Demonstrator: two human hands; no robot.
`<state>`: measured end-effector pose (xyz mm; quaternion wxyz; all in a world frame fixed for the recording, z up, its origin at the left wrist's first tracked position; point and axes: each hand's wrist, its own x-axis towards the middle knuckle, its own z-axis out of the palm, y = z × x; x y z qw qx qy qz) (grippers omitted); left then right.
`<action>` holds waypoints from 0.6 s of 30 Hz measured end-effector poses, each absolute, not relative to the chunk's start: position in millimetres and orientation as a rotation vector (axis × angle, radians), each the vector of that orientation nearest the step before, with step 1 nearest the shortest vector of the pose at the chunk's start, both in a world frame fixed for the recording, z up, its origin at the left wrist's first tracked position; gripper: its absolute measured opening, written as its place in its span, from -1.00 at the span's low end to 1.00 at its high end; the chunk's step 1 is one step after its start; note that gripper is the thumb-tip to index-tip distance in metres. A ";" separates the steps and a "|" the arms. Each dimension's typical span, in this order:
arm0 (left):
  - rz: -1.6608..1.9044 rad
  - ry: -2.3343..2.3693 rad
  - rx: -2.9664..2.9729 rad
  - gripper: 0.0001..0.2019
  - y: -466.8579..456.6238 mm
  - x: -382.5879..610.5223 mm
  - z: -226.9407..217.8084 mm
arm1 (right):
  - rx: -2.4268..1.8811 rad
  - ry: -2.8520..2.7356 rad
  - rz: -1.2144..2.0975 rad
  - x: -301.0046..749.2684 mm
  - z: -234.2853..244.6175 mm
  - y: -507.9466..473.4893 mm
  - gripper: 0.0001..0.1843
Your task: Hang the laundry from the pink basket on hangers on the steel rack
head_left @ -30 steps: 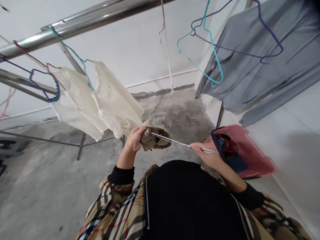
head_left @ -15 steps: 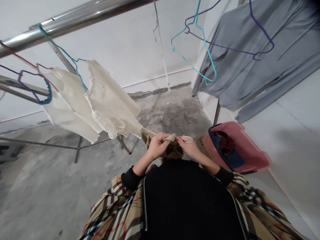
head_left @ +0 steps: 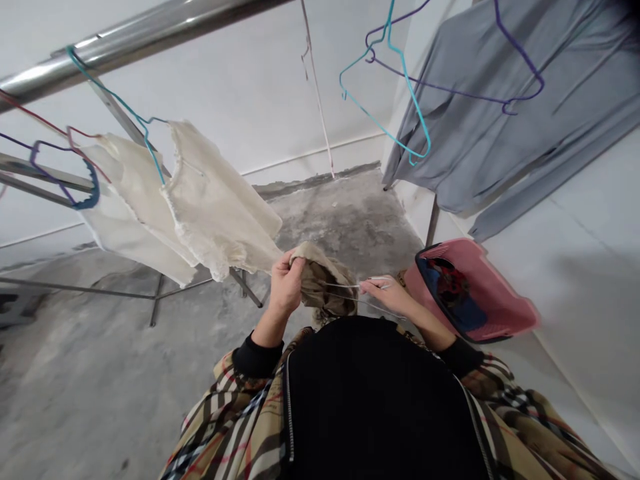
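My left hand [head_left: 287, 284] grips a bunched khaki garment [head_left: 325, 287] at chest height. My right hand [head_left: 387, 294] holds a thin white wire hanger [head_left: 345, 285] whose wires run left into the khaki garment. Both hands are close together above my black top and plaid jacket. The hanger's hook end is hidden by the fabric.
A pink laundry basket [head_left: 493, 303] with dark clothes stands at my right. Cream garments [head_left: 210, 200] hang on a teal hanger from a steel rail [head_left: 140, 37]. A grey shirt [head_left: 500, 107] and empty teal and purple hangers [head_left: 395, 100] hang upper right. Bare concrete floor lies below.
My hands came together and then parted a little. The left hand now holds the khaki garment higher, and the hanger sits deeper in the fabric than a second ago.
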<state>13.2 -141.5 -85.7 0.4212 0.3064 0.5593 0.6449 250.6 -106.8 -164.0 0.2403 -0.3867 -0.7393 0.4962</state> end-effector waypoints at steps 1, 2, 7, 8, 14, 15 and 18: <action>1.646 1.377 0.760 -0.75 -141.3 11.0 -84.3 | -1.059 -2.027 1.363 252.8 -163.9 -106.4 -0.48; 1.672 1.356 0.755 -0.75 -141.2 9.1 -82.7 | -1.063 -2.026 1.367 254.6 -163.3 -106.0 -0.47; 1.571 1.260 0.778 -0.74 -144.5 15.4 -77.3 | -1.034 -1.981 1.355 245.5 -157.6 -107.3 -0.48; 1.485 1.249 0.847 -0.74 -146.2 20.5 -77.6 | -1.034 -1.949 1.359 239.3 -157.1 -107.9 -0.48; 0.945 1.253 1.813 -0.77 -156.9 37.5 -80.3 | -1.106 -1.452 1.469 211.1 -156.1 -106.3 -0.40; 0.904 1.311 1.982 -0.76 -157.2 34.2 -79.0 | -1.106 -1.419 1.461 211.8 -154.9 -105.4 -0.41; 0.783 1.617 2.447 -0.73 -153.9 17.0 -70.7 | -1.094 -1.442 1.413 220.0 -148.4 -102.5 -0.45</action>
